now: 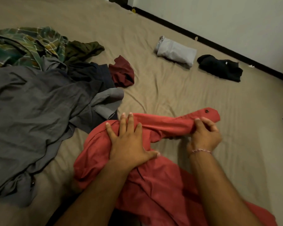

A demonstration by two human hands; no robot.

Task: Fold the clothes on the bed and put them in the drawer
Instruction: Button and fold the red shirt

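Far left on the bed [170, 88]: a plaid shirt [26, 44], crumpled, with an olive garment [82, 49] just beside it. Below those, a grey garment [31, 103] spread loose and rumpled, overlapping a dark navy piece [90, 74]. Next to that, a maroon garment [122, 72], bunched, touching the navy piece.

Nearer the camera, a red shirt [153, 185] lying on the sheet, partly gathered. Left grip [129, 141] pressed flat on the shirt, fingers spread wide, palm down on the bunched cloth, closed round nothing. From there a sleeve [175, 123] stretched rightward, its cuff with a dark button [207, 110] pointing past the other hand. Right grip [204, 132] closed on the sleeve, fingers curled over and pinching the cloth near the cuff; a thin bracelet [201, 150] at the wrist.

Further back and to the right, well apart from the hands: a folded light grey garment [175, 51], and just beside it a folded black garment [219, 67]. Along the far edge of the bed, a white wall [235, 17] with a dark skirting [203, 39].
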